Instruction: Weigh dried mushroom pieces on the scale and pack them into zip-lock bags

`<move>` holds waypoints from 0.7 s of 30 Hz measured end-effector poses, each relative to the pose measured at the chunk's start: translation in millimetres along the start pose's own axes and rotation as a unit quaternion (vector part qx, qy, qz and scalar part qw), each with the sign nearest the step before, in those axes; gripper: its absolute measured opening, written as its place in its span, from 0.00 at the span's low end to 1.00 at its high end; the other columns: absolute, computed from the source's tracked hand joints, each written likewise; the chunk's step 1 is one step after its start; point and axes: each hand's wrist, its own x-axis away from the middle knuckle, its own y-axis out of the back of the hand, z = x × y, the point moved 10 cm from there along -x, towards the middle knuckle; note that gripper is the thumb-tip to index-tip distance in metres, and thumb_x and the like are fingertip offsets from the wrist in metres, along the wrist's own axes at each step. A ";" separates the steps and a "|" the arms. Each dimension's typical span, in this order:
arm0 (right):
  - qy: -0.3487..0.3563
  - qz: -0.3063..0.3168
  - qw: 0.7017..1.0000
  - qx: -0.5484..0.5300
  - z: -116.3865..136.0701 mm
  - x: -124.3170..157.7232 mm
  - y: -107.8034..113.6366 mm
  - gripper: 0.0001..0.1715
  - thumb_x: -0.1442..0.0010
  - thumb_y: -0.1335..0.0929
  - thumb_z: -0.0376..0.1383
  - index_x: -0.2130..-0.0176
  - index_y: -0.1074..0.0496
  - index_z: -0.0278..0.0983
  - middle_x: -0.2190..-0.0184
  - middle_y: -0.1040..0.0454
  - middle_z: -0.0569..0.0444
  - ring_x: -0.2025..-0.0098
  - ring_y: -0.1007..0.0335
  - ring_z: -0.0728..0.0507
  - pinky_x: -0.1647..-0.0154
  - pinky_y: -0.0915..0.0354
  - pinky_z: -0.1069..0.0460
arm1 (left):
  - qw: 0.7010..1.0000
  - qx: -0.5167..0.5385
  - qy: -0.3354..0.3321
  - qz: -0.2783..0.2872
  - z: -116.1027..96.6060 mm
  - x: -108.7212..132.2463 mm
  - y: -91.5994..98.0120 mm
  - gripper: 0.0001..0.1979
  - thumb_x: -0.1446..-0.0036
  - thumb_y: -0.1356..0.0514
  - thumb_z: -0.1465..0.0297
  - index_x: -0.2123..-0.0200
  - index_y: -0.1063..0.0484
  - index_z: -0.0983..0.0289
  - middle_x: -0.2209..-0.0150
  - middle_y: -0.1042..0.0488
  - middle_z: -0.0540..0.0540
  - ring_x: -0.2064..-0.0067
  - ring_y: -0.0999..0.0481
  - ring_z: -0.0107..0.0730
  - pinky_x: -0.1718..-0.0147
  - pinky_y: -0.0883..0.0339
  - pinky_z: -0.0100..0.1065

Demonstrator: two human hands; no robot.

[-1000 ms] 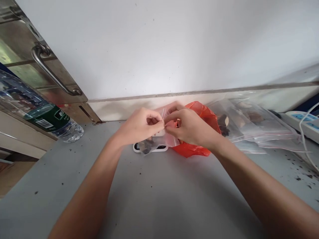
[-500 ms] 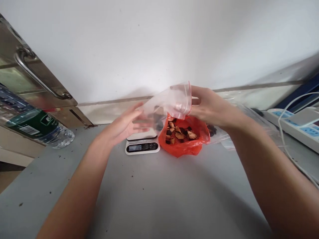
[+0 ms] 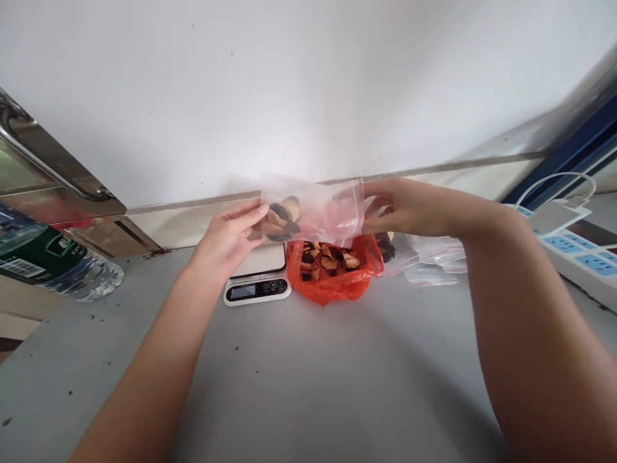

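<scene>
A clear zip bag [image 3: 318, 209] stretches level between my two hands, above a red plastic bag. Several brown and dark dried slices [image 3: 283, 220] lie in its left end. My left hand [image 3: 231, 235] pinches the bottom end of the zip bag. At its red-edged mouth, my right hand [image 3: 393, 206] grips the bag, with some fingers hidden behind or inside it. Below, the open red plastic bag [image 3: 332, 292] holds many more dried brown pieces [image 3: 330, 260]. A white digital kitchen scale [image 3: 258, 289] sits left of it, its display lit, partly under my left hand.
More clear zip bags [image 3: 434, 257], some with dark pieces, lie right of the red bag. A power strip [image 3: 578, 247] with a white plug and cord is at the right. A water bottle [image 3: 58, 263] lies at the left near a metal cabinet [image 3: 58, 173]. Dark crumbs dot the grey table [image 3: 299, 373].
The zip bag has gone from tilted to level, its slices now at the left end. My left hand, open beside it before, has closed on that end. The view has shifted slightly right.
</scene>
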 end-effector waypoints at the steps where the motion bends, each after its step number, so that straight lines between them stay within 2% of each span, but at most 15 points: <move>1: -0.004 0.017 1.000 0.015 -4.0 2.2 0.0 0.16 0.46 0.28 0.48 0.60 0.18 0.43 0.64 0.17 0.52 0.62 0.22 0.38 0.64 0.29 0.46 | 1.000 -0.017 -0.017 0.002 -5.2 -1.8 -2.9 0.05 0.50 0.25 0.69 0.71 0.17 0.61 0.66 0.16 0.54 0.61 0.16 0.39 0.57 0.23 0.40; 4: -0.006 0.076 0.996 0.043 -14.1 12.0 -0.2 0.15 0.43 0.31 0.48 0.71 0.20 0.42 0.67 0.19 0.51 0.64 0.25 0.39 0.65 0.32 0.45 | 0.992 -0.091 -0.083 0.008 -21.5 -5.0 -14.6 0.03 0.46 0.28 0.70 0.67 0.17 0.62 0.69 0.17 0.55 0.66 0.16 0.40 0.59 0.22 0.43; 6: -0.038 0.094 0.993 0.067 -23.4 18.9 2.4 0.16 0.43 0.32 0.48 0.75 0.23 0.41 0.69 0.22 0.51 0.66 0.28 0.40 0.67 0.35 0.45 | 0.982 -0.137 -0.132 -0.008 -31.3 -3.8 -20.8 0.06 0.46 0.28 0.71 0.63 0.16 0.62 0.67 0.17 0.55 0.62 0.16 0.41 0.57 0.21 0.43; 9: -0.128 0.068 0.982 0.124 -36.7 26.3 13.4 0.16 0.43 0.31 0.46 0.77 0.27 0.41 0.74 0.26 0.52 0.71 0.35 0.43 0.72 0.41 0.47 | 0.963 -0.189 -0.192 -0.013 -40.6 3.7 -36.2 0.09 0.49 0.26 0.73 0.63 0.16 0.62 0.61 0.15 0.56 0.55 0.16 0.43 0.54 0.20 0.40; 11: -0.162 0.023 0.978 0.130 -35.5 26.9 21.5 0.13 0.43 0.28 0.47 0.72 0.24 0.42 0.71 0.23 0.51 0.70 0.32 0.42 0.71 0.40 0.47 | 0.952 -0.213 -0.218 0.014 -42.3 10.6 -52.6 0.07 0.48 0.27 0.72 0.64 0.15 0.62 0.60 0.14 0.56 0.55 0.16 0.42 0.53 0.20 0.39; 14: -0.150 0.000 0.983 0.110 -23.3 19.9 18.8 0.17 0.50 0.22 0.50 0.63 0.18 0.45 0.64 0.18 0.51 0.65 0.26 0.39 0.69 0.36 0.46 | 0.934 -0.220 -0.280 0.037 -50.4 24.0 -71.1 0.04 0.45 0.29 0.73 0.65 0.15 0.62 0.60 0.14 0.54 0.56 0.16 0.39 0.52 0.21 0.39; 16: -0.120 0.028 0.987 0.108 -14.5 12.7 8.2 0.14 0.51 0.22 0.48 0.66 0.18 0.45 0.67 0.19 0.53 0.68 0.26 0.39 0.71 0.37 0.47 | 0.920 -0.214 -0.327 0.032 -57.5 31.8 -74.9 0.04 0.43 0.31 0.75 0.65 0.16 0.62 0.60 0.14 0.53 0.57 0.16 0.37 0.50 0.22 0.39; 18: -0.088 0.043 0.989 0.107 -7.2 6.4 1.0 0.10 0.46 0.24 0.46 0.73 0.20 0.43 0.73 0.21 0.54 0.71 0.29 0.42 0.73 0.39 0.48 | 0.911 -0.208 -0.355 0.023 -61.4 35.3 -73.3 0.06 0.43 0.32 0.77 0.64 0.16 0.61 0.60 0.14 0.53 0.57 0.16 0.36 0.50 0.23 0.38; 19: -0.076 0.036 0.991 0.102 -4.3 3.9 0.5 0.11 0.45 0.25 0.44 0.74 0.21 0.43 0.75 0.22 0.54 0.72 0.30 0.43 0.73 0.39 0.48 | 0.910 -0.208 -0.359 0.020 -61.6 35.1 -71.6 0.07 0.43 0.32 0.78 0.64 0.16 0.61 0.60 0.14 0.52 0.57 0.16 0.36 0.50 0.23 0.38; 21: -0.064 0.004 0.995 0.080 -0.7 0.3 3.8 0.07 0.45 0.25 0.43 0.70 0.19 0.42 0.72 0.21 0.54 0.71 0.28 0.43 0.71 0.36 0.48 | 0.911 -0.209 -0.354 0.017 -59.5 32.1 -67.6 0.07 0.42 0.32 0.77 0.64 0.16 0.61 0.60 0.14 0.52 0.56 0.16 0.37 0.49 0.23 0.39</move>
